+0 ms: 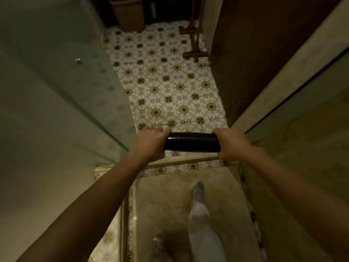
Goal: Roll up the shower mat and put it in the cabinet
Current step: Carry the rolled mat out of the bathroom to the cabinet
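The shower mat is rolled into a tight black cylinder and held level in the air at arm's length, above the shower threshold. My left hand is closed around its left end. My right hand is closed around its right end. Both ends of the roll are hidden inside my fists. A dark wooden cabinet side or door rises at the right, ahead of the roll.
A glass shower panel with a metal knob stands to my left, and a second glass pane to my right. Patterned floor tiles stretch ahead. A woven basket and a wooden rack stand at the far end. My socked feet stand on the beige shower floor.
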A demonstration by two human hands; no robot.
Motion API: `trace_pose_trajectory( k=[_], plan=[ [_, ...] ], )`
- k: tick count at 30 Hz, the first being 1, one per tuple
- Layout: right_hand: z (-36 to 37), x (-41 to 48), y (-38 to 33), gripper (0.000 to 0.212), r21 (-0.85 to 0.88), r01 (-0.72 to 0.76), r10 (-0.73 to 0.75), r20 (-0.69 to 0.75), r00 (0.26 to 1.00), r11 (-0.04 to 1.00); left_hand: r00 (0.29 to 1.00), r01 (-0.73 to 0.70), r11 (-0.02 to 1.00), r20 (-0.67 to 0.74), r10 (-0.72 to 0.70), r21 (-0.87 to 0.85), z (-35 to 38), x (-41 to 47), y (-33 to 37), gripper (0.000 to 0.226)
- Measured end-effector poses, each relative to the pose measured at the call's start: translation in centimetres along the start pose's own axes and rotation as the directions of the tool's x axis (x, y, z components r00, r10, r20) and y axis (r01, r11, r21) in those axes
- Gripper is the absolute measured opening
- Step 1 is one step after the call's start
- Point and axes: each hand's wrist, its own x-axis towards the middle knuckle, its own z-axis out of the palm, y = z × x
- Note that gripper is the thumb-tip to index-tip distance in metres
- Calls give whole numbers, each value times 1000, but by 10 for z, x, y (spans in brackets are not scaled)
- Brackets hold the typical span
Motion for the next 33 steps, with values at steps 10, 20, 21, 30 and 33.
trace_pose_trajectory(
  k=[10,20,21,30,33],
  plan=[
    [-74,145,83,47,-113,6,-20,-118,993,994,984,147,982,118,-133,-120,-36,155,-32,49],
    [-134,280,115,49,-148,37,-54,-112,992,988,981,186,983,61,-186,1,-66,273,-104,43],
    [-140,297,116,50,-142,36,-51,-109,993,989,982,183,983,52,-184,14,-68,285,-117,44],
    [-202,490,114,51,-111,33,-48,-130,990,993,980,195,979,28,-197,52,-79,424,-257,47],
    [-224,551,106,54,-103,31,-44,-128,991,994,980,194,980,32,-195,50,-93,465,-306,50]
  ],
)
